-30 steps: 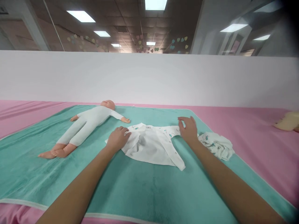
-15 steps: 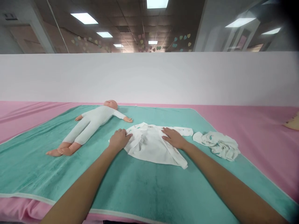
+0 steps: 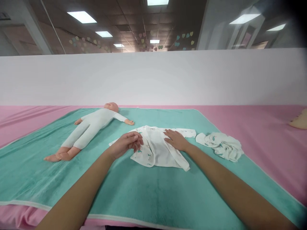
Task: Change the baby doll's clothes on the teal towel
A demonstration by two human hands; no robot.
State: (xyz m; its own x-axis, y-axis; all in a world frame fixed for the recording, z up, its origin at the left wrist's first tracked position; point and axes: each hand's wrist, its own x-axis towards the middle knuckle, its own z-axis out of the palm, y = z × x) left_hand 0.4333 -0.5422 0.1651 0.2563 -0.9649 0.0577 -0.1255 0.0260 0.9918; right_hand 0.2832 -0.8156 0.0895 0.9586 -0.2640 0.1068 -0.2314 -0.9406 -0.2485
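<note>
A low white wall (image 3: 153, 80) runs across the far side of the room, with dark glass above it that shows bright ceiling lights (image 3: 82, 17) and a scatter of pastel paper hearts (image 3: 183, 40). In front of it, pink cloth (image 3: 251, 124) covers the surface, and a teal towel (image 3: 168, 195) with a pale border is spread over that.

From where I stand, the small white shirt (image 3: 163, 155) lies in the middle of the towel, between the person's two hands, its neck label (image 3: 152, 129) toward the wall. One front panel, dotted with green print, lies on the left; the middle shows plain white, and a sleeve stretches out to the right.

The right hand (image 3: 176, 140) rests on the shirt near that sleeve, palm down, fingers slightly spread, gripping nothing. The left hand (image 3: 127, 143) is over the printed side, its fingers loosely curled; I can't tell whether they pinch any fabric.

A baby doll (image 3: 96, 123) in a white suit lies on its back to the left, head toward the wall. Just beyond the right sleeve's end sits a crumpled printed cloth (image 3: 223, 147). At the far right edge, a tan object (image 3: 299, 120) is partly cut off.
</note>
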